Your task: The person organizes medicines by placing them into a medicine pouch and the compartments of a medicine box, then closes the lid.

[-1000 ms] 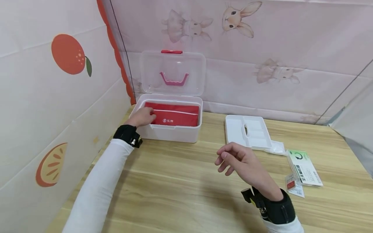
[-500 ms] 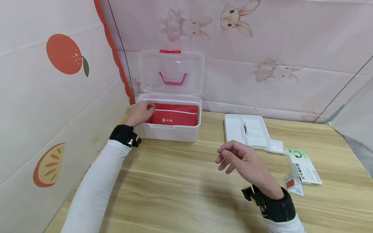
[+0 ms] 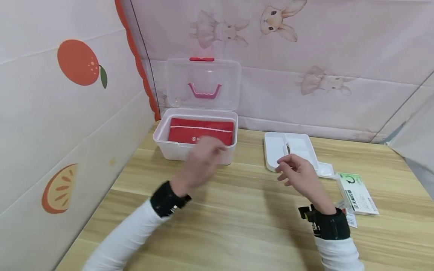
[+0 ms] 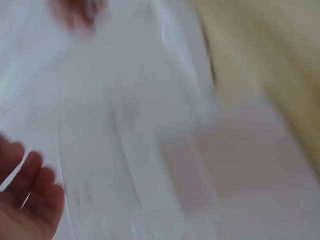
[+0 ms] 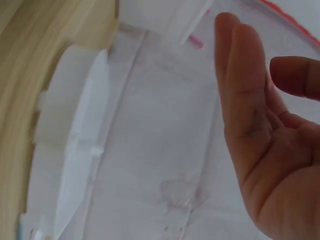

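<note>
A white plastic storage box stands at the back left with its clear lid swung up. Inside it lies a red pouch with a white stripe. My left hand, blurred by motion, is in front of the box, overlapping its front wall; nothing shows in its fingers. My right hand hovers at the near edge of the white divided tray, fingers loosely bent and holding nothing. In the right wrist view the tray lies to the left of that hand.
A small clear packet lies by the tray's right corner. Right of it is a green and white carton, with a smaller card packet partly under my right wrist. Printed cloth walls bound the wooden table behind and at left.
My left hand has come out of the storage box and swung right, toward me. The red pouch stays inside. My right hand has moved right and slightly forward to the tray.
</note>
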The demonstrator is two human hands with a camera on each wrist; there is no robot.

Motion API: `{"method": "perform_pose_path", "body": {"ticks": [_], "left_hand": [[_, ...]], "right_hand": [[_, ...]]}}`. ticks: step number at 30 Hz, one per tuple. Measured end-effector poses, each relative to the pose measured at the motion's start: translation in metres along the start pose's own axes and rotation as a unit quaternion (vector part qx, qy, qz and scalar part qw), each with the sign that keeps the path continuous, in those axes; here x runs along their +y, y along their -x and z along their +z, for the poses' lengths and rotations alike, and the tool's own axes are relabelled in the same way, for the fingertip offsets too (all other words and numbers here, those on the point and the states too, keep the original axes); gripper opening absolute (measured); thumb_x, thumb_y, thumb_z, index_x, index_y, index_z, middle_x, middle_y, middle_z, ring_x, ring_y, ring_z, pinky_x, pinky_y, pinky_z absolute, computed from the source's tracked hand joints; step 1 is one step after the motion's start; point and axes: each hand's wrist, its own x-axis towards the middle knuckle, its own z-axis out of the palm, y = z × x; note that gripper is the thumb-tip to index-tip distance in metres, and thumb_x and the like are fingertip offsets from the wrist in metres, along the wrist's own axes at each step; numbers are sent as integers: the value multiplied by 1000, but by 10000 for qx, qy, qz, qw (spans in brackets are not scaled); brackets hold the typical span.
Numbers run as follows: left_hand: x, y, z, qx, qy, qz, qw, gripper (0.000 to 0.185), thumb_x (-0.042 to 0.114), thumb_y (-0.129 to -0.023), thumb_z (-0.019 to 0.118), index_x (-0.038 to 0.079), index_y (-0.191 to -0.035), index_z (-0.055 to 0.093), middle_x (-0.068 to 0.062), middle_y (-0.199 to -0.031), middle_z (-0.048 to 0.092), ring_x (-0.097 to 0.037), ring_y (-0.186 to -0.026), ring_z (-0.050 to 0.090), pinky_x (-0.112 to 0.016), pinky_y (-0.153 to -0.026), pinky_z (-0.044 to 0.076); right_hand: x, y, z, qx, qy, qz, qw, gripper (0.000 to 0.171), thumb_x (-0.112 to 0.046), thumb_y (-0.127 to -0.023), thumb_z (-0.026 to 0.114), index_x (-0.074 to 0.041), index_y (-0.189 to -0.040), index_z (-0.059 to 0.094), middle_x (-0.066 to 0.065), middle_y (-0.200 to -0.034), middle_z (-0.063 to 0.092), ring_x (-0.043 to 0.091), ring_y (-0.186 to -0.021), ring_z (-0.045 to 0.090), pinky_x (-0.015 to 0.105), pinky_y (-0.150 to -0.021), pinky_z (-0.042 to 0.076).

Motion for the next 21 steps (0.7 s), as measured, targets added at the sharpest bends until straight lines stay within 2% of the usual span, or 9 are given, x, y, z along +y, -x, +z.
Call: {"method": "perform_pose_path", "body": {"ticks": [1, 3, 5, 7, 10, 13, 14, 18, 21], "left_hand": [[12, 2, 12, -420, 35, 157, 9990, 18, -6, -85, 62, 1, -102, 65, -11, -98, 67, -23, -93, 62, -30, -85, 50], [31, 5, 35, -1327, 46, 238, 9909, 21, -1, -88, 62, 4, -108, 65, -7, -103, 66, -17, -94, 62, -25, -84, 51], [42, 8, 55, -2065, -20, 38, 9784, 24, 5, -91, 61, 7, -115, 64, -5, -109, 64, -13, -95, 60, -20, -82, 51], [44, 9, 75, -2531, -147, -242, 9670, 26, 9, -94, 60, 9, -120, 62, -4, -113, 62, -11, -95, 58, -18, -81, 50], [40, 6, 102, -2744, -278, -742, 9584, 29, 11, -96, 59, 10, -125, 61, -4, -115, 61, -11, -96, 56, -18, -79, 50], [35, -1, 120, -2715, -326, -1363, 9522, 34, 11, -96, 57, 9, -130, 59, -8, -119, 60, -17, -103, 57, -24, -83, 52], [34, -3, 124, -2744, -283, -1595, 9479, 36, 11, -96, 57, 9, -133, 57, -10, -122, 59, -20, -106, 57, -27, -86, 52], [33, -11, 136, -3146, -210, -2297, 9208, 48, 14, -96, 56, 10, -143, 49, -17, -131, 54, -29, -118, 52, -39, -97, 47], [34, -14, 142, -3484, -201, -2549, 9018, 52, 16, -96, 55, 13, -147, 44, -20, -136, 50, -32, -122, 48, -44, -101, 43]], "right_hand": [[5, -1, -4, 70, 109, 113, 9999, 24, -15, -103, 50, 3, -116, 59, 26, -105, 67, 22, -76, 71, 30, -59, 57], [13, -3, -9, 206, 366, 313, 9986, 26, -16, -103, 49, 4, -119, 57, 27, -110, 64, 23, -78, 70, 30, -59, 56], [20, -4, -13, 325, 623, 497, 9963, 29, -16, -103, 48, 5, -122, 56, 28, -112, 62, 27, -79, 69, 31, -59, 56], [27, -7, -17, 490, 993, 580, 9922, 31, -15, -102, 47, 6, -124, 55, 30, -115, 60, 34, -84, 69, 36, -64, 56], [38, -10, -22, 690, 1564, 732, 9826, 35, -14, -99, 47, 8, -126, 53, 35, -125, 52, 44, -100, 60, 48, -77, 51], [47, -13, -26, 738, 2019, 920, 9723, 41, -16, -98, 48, 7, -132, 49, 39, -138, 36, 45, -99, 53, 50, -77, 45], [50, -14, -26, 693, 2073, 1016, 9705, 43, -17, -98, 47, 6, -134, 47, 39, -140, 31, 43, -93, 54, 47, -72, 46], [57, -15, -26, 484, 2305, 1265, 9636, 50, -18, -98, 46, 1, -144, 39, 40, -146, 21, 35, -74, 56, 38, -58, 43], [59, -15, -24, 347, 2528, 1248, 9588, 52, -18, -98, 47, -2, -147, 38, 43, -147, 19, 37, -74, 61, 42, -58, 47]]}}
